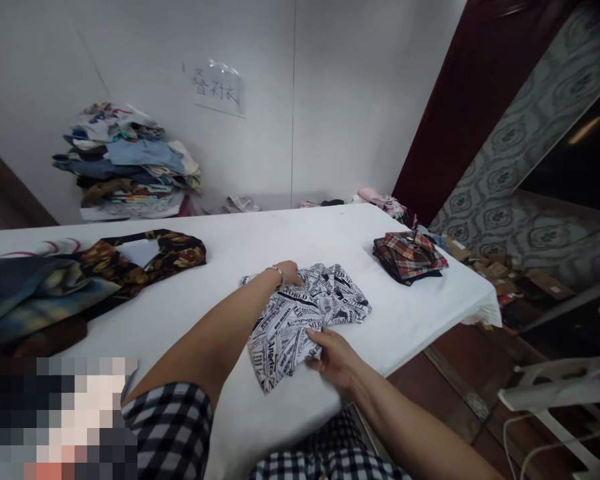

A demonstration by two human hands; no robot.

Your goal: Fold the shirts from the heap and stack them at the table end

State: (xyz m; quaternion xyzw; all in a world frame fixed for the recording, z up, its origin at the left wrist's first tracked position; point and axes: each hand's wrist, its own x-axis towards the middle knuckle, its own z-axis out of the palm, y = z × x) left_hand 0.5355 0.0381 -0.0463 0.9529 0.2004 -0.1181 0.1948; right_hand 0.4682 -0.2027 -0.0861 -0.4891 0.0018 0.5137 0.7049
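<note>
Left hand (pixel 289 272) reaches forward, pressing the far edge of a newsprint-patterned garment (pixel 305 313) on the bench (pixel 230 247); right hand (pixel 333 357) pinches its near edge.

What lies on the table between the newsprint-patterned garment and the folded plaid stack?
Nothing: the head view shows bare white table between the newsprint garment and the plaid stack.

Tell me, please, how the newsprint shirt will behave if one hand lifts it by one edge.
The newsprint shirt looks thin and creased, so it would probably droop and unfold, not keep its shape. It lies flat under the left hand and the right hand, so it is likely light. On the white table it should slide easily and bunch.
</note>
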